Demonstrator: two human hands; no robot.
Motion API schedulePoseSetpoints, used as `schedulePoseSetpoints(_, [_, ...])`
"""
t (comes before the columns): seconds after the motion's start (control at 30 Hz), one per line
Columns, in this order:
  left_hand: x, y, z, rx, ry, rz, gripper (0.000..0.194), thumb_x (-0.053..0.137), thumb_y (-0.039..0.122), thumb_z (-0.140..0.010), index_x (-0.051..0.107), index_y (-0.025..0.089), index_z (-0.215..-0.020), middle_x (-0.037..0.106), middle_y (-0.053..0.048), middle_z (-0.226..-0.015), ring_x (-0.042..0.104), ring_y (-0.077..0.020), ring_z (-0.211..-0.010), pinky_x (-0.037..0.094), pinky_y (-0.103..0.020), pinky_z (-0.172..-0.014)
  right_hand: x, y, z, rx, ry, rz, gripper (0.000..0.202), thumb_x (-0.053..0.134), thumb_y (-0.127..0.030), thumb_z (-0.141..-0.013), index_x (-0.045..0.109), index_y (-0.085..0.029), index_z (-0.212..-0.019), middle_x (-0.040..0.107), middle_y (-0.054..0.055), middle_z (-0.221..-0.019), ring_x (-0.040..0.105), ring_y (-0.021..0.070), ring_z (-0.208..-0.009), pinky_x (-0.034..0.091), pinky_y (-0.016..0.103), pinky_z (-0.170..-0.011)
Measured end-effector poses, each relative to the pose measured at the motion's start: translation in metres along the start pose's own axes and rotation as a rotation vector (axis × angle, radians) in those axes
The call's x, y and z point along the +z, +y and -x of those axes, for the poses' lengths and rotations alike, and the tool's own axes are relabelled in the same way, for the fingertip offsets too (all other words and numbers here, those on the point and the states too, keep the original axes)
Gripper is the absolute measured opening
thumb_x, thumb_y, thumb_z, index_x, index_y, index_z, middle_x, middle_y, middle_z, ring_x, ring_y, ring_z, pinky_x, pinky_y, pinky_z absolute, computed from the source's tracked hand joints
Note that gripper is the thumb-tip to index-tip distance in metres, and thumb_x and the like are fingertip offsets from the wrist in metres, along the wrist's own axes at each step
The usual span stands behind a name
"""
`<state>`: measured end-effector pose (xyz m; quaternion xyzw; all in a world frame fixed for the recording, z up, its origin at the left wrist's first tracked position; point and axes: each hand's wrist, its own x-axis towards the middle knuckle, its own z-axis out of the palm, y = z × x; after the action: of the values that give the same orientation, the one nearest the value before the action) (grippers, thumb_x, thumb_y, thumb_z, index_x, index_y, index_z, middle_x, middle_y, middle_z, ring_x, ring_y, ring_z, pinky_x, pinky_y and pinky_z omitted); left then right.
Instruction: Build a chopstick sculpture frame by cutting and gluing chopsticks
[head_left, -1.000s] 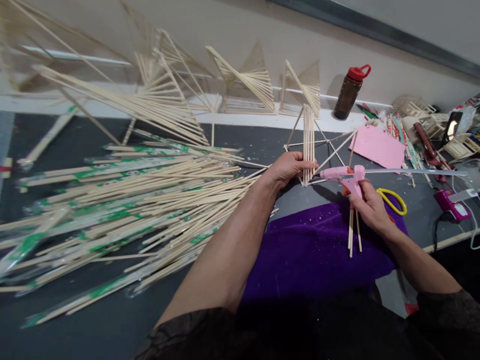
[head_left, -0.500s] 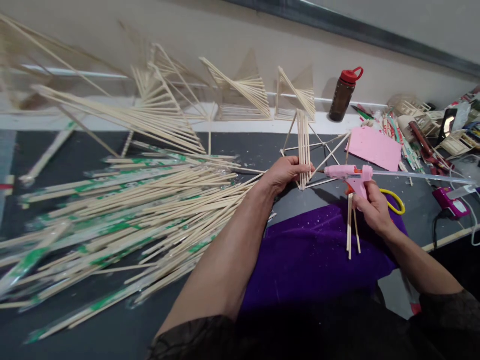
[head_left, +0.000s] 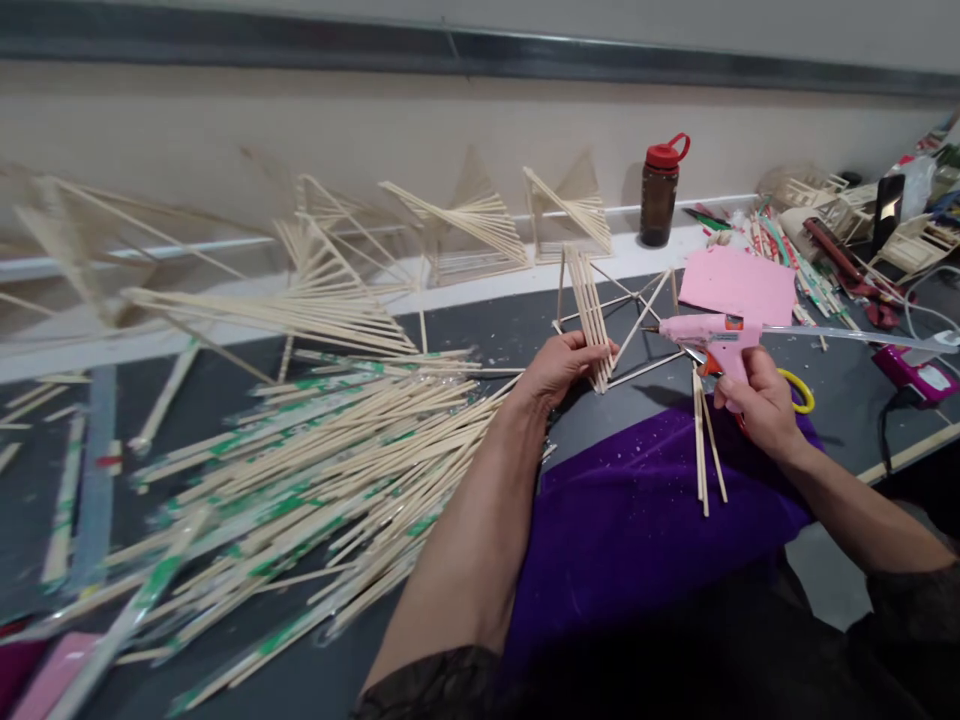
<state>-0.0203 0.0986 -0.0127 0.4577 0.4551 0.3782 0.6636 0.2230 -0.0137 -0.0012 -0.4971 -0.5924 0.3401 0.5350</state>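
My left hand point(head_left: 564, 366) pinches the lower end of a row of wooden sticks on a small stick frame point(head_left: 588, 300), which stands on the dark table. In my right hand point(head_left: 761, 400) is a pink glue gun point(head_left: 712, 335), its nozzle pointing left and a little apart from the frame. A long clear glue stick point(head_left: 847, 337) runs out of its back. Beneath the glue gun, a few loose sticks point(head_left: 699, 450) lie over the purple cloth point(head_left: 637, 520). Beside my right hand show the yellow handles of scissors point(head_left: 802, 392), mostly hidden.
Many chopstick-like sticks point(head_left: 360, 450), some in green-printed wrappers, spread across the left. Several twisted stick models point(head_left: 480, 230) line the wall. A red-capped bottle point(head_left: 660, 195), a pink sheet point(head_left: 739, 285) and a purple device with a cord point(head_left: 911, 375) are at the right.
The glue gun's nozzle has drawn back slightly from the sticks. My left hand still grips the frame, now tilted a little. The camera view has turned, showing more of the left side.
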Motion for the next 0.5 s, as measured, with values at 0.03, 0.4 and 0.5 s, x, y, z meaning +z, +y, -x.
schedulePoseSetpoints(0.03, [-0.0004,-0.0007,-0.0001,0.0,0.001,-0.006,0.027,0.081,0.026,-0.053,0.072,0.012,-0.075,0.068,-0.004,-0.069,0.059,-0.0115,-0.06,0.045,-0.024,-0.058,0.0002,0.0001,0.0005,0.004,-0.009,-0.004,0.024,0.054,-0.031,-0.084,0.05,-0.022,-0.106,0.062,0.0,-0.083,0.051,0.0117,-0.056,0.044,0.028,-0.054])
schedulePoseSetpoints(0.4, [-0.0028,-0.0046,-0.0003,0.004,0.009,-0.005,0.033,0.084,0.03,-0.051,0.073,0.011,-0.075,0.07,-0.005,-0.07,0.061,-0.0126,-0.06,0.048,-0.024,-0.059,0.0002,0.0047,0.0043,-0.012,-0.06,0.093,0.029,0.053,-0.027,-0.084,0.051,-0.02,-0.112,0.061,0.004,-0.095,0.054,0.0146,-0.07,0.046,0.029,-0.063])
schedulePoseSetpoints(0.5, [-0.0019,-0.0041,0.0005,0.015,0.014,-0.002,0.03,0.081,0.027,-0.052,0.074,0.01,-0.075,0.07,-0.006,-0.07,0.062,-0.0142,-0.061,0.048,-0.025,-0.058,0.0005,0.006,0.0046,-0.03,-0.065,0.09,0.03,0.053,-0.027,-0.084,0.052,-0.02,-0.112,0.061,0.003,-0.093,0.054,0.0148,-0.07,0.046,0.03,-0.064])
